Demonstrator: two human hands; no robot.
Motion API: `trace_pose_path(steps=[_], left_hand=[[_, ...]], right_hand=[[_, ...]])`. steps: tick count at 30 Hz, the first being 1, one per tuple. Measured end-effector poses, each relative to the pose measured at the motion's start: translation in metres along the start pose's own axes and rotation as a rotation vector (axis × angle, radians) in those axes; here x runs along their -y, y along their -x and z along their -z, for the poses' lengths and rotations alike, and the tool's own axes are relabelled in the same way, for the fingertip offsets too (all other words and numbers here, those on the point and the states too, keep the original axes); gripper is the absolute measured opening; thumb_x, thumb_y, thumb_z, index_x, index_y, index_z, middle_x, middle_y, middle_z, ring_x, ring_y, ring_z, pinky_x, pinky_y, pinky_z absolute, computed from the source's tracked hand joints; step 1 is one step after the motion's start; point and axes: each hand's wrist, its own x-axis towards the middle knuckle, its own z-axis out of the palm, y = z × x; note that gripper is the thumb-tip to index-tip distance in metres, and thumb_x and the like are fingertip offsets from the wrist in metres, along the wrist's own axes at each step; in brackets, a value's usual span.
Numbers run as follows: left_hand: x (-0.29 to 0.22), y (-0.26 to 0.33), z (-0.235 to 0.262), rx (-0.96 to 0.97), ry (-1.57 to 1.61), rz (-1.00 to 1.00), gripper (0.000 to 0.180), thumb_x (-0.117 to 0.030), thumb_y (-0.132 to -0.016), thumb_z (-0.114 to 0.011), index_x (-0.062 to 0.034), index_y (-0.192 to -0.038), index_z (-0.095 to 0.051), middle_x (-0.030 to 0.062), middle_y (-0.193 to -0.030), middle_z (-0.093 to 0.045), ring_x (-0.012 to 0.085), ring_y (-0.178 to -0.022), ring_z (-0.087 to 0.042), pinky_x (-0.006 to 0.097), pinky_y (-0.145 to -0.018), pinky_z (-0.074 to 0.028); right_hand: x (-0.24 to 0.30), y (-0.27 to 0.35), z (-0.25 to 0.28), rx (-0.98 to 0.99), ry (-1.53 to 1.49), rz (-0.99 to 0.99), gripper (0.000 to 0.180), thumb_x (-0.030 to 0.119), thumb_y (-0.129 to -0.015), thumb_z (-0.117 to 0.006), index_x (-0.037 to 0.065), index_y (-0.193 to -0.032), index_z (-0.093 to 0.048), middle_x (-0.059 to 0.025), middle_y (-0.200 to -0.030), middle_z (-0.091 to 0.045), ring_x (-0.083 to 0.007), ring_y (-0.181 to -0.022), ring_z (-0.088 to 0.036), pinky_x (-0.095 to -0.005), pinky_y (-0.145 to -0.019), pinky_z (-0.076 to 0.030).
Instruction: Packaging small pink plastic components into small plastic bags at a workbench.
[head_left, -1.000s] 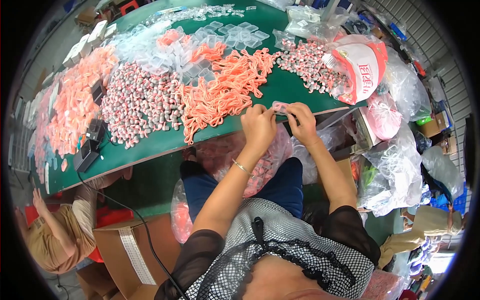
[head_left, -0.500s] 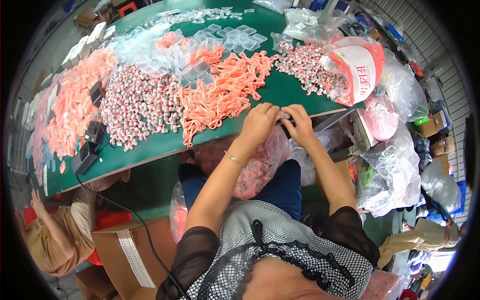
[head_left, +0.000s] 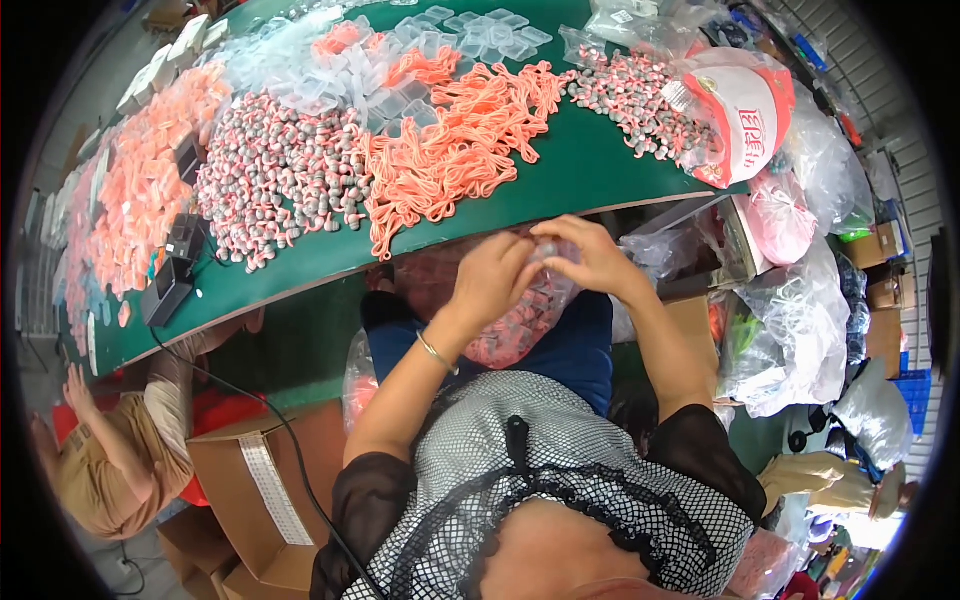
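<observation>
My left hand [head_left: 492,280] and my right hand [head_left: 588,256] are close together in front of the table edge, fingers curled toward each other. Whatever lies between the fingertips is too small and blurred to name. Just below them, between my knees, a clear plastic bag [head_left: 515,330] holds many small pink and grey packed pieces. On the green table [head_left: 590,180], looped orange cords [head_left: 480,150] form a heap nearest the hands. Left of the cords is a pile of small grey-and-pink rounded pieces [head_left: 280,180]. Small clear plastic boxes [head_left: 495,38] lie farther back.
More grey-and-pink pieces spill by a red-and-white bag [head_left: 745,120] at the right. Orange pieces [head_left: 145,190] and black box-shaped devices [head_left: 170,290] are at the left. A black cable [head_left: 290,440] hangs past an open carton [head_left: 250,500]. Another person [head_left: 110,470] sits at left.
Both hands have come down from the table edge toward the bag between my knees. The small clear item seen between the fingers earlier is no longer distinct. The view has shifted slightly.
</observation>
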Motion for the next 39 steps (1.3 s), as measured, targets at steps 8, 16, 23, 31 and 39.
trace_pose_path(steps=[8, 16, 23, 31, 39], left_hand=[[0.079, 0.087, -0.093, 0.324, -0.182, 0.281, 0.016, -0.016, -0.084, -0.066, -0.0079, -0.099, -0.067, 0.0141, -0.103, -0.065, 0.0335, -0.084, -0.067, 0.043, -0.067, -0.055], [0.071, 0.076, -0.082, 0.456, -0.124, 0.190, 0.023, -0.010, -0.084, -0.057, -0.0071, -0.105, -0.065, 0.0160, -0.103, -0.065, 0.0341, -0.090, -0.067, 0.044, -0.073, -0.055], [0.004, -0.051, 0.002, -0.078, -0.001, -0.252, 0.018, -0.007, -0.073, -0.066, -0.0049, -0.090, -0.064, 0.0091, -0.089, -0.062, 0.0294, -0.076, -0.060, 0.044, -0.065, -0.049], [0.027, -0.062, -0.008, -0.014, -0.147, -0.046, 0.015, -0.006, -0.076, -0.064, -0.0038, -0.091, -0.066, 0.0094, -0.084, -0.060, 0.0287, -0.077, -0.060, 0.040, -0.068, -0.049], [0.024, -0.068, -0.010, 0.037, -0.153, -0.023, 0.022, -0.006, -0.073, -0.066, -0.0038, -0.095, -0.066, 0.0099, -0.087, -0.059, 0.0282, -0.080, -0.060, 0.039, -0.070, -0.050]], right_hand=[[0.010, -0.028, -0.002, 0.014, -0.132, -0.107, 0.024, 0.002, -0.081, -0.067, 0.001, -0.105, -0.068, -0.0080, -0.092, -0.067, -0.0161, -0.079, -0.063, -0.0279, -0.071, -0.050], [-0.038, -0.088, 0.033, -0.318, 0.049, -0.086, 0.012, 0.005, -0.084, -0.066, 0.004, -0.095, -0.071, -0.0069, -0.084, -0.067, -0.0146, -0.066, -0.060, -0.0274, -0.061, -0.047], [-0.146, -0.155, 0.075, -0.580, 0.514, -0.036, 0.012, 0.009, -0.082, -0.065, 0.007, -0.092, -0.071, -0.0121, -0.087, -0.070, -0.0296, -0.081, -0.066, -0.0392, -0.074, -0.051], [-0.183, -0.236, 0.073, -0.284, 0.423, -0.104, 0.032, 0.015, -0.079, -0.069, 0.011, -0.111, -0.067, -0.0115, -0.109, -0.066, -0.0338, -0.104, -0.061, -0.0424, -0.091, -0.048], [-0.191, -0.296, 0.038, -0.156, 0.485, -0.182, 0.053, 0.031, -0.076, -0.072, 0.014, -0.125, -0.061, -0.0174, -0.125, -0.058, -0.0372, -0.117, -0.053, -0.0446, -0.099, -0.046]])
